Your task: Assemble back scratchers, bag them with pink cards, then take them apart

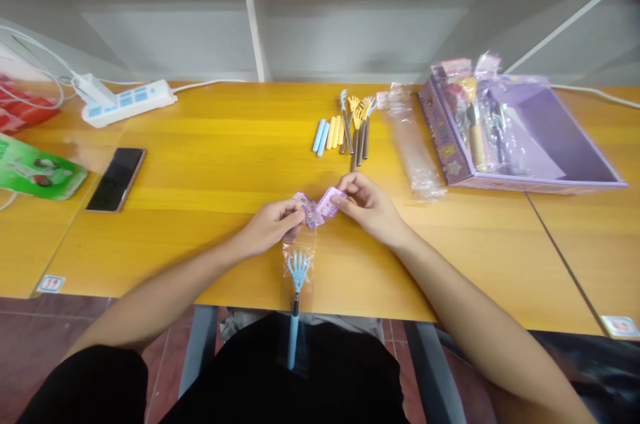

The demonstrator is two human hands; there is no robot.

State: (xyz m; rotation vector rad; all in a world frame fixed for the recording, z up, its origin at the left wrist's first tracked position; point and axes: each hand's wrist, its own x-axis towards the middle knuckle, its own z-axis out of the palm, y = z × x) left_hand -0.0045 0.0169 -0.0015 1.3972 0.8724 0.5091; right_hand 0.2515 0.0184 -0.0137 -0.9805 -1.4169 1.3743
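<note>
A blue claw-shaped back scratcher [297, 291] sits in a clear plastic sleeve with a purple header card [320, 205]. It hangs over the near edge of the yellow table [225, 164]. My left hand [273, 224] pinches the left side of the header card. My right hand [367, 204] pinches its right side. Both hands are closed on the packet's top, and the card looks pulled apart between them.
Several unwrapped scratchers [350, 124] with blue and yellow handles lie behind my hands. Empty clear sleeves [415, 144] lie beside a purple display box [515, 134] at the right. A phone [117, 179], power strip [127, 102] and green packet [35, 171] lie left.
</note>
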